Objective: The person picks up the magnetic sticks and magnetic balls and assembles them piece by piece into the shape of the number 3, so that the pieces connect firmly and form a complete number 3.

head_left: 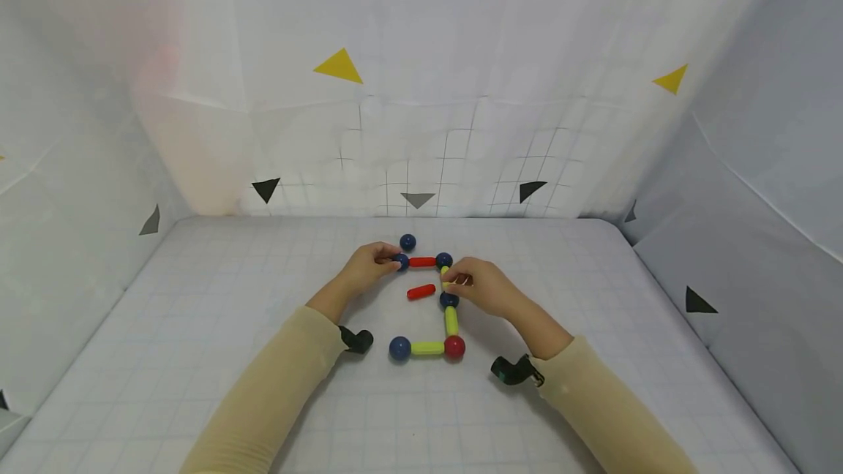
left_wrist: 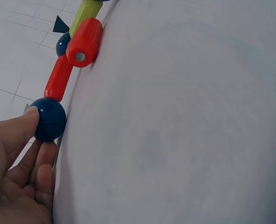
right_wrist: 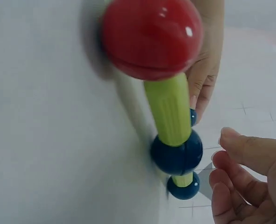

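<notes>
A chain of magnetic rods and balls lies on the table. Its upper red rod (head_left: 422,262) joins a corner blue ball (head_left: 444,260) to an end blue ball (left_wrist: 50,120), which my left hand (head_left: 364,268) pinches between thumb and fingers. Down the right side run a yellow-green rod (head_left: 444,271), a middle blue ball (right_wrist: 176,152), a second yellow-green rod (head_left: 451,321) and a red ball (head_left: 454,347). Beside the middle ball, my right hand (head_left: 486,288) has its fingers loosely bent, with nothing between thumb and fingertips in the right wrist view.
A loose red rod (head_left: 421,292) lies inside the chain's bend. Behind the left hand sits a separate blue ball (head_left: 407,243). Nearest me, a yellow-green rod (head_left: 427,348) links the red ball to another blue ball (head_left: 399,349). White sheets (head_left: 421,130) enclose the table.
</notes>
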### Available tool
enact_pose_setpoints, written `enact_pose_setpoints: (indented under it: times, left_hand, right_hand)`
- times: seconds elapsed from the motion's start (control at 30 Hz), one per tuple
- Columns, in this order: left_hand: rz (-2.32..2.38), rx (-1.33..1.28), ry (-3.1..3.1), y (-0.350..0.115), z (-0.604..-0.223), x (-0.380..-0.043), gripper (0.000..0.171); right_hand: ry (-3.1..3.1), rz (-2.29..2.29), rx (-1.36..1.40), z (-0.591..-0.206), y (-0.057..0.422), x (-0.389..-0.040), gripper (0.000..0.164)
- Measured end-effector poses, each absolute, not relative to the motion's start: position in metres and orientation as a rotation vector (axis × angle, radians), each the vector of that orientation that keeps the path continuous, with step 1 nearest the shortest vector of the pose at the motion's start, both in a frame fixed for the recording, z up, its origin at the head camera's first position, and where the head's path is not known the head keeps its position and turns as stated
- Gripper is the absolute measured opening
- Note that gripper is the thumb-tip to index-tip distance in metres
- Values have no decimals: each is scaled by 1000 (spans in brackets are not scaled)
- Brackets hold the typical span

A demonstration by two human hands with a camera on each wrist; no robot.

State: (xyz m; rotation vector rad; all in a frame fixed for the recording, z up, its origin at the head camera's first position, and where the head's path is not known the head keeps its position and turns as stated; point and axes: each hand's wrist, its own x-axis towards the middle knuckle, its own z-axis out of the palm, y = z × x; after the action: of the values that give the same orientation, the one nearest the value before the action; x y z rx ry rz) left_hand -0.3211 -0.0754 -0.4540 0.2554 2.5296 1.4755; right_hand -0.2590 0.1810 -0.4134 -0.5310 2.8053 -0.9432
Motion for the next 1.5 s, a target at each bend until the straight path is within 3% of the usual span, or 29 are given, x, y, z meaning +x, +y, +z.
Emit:
enact_pose_setpoints:
  times: [1.13, 1.5]
  left_hand:
    - [1592, 153, 2539, -74, -455, -320, 32]
    - [1597, 141, 2631, -75, -446, -306, 27]
  right_hand:
    - [2691, -1111, -404, -435, 191, -255, 18]
    - [2643, -1162, -371, -438, 192, -258, 19]
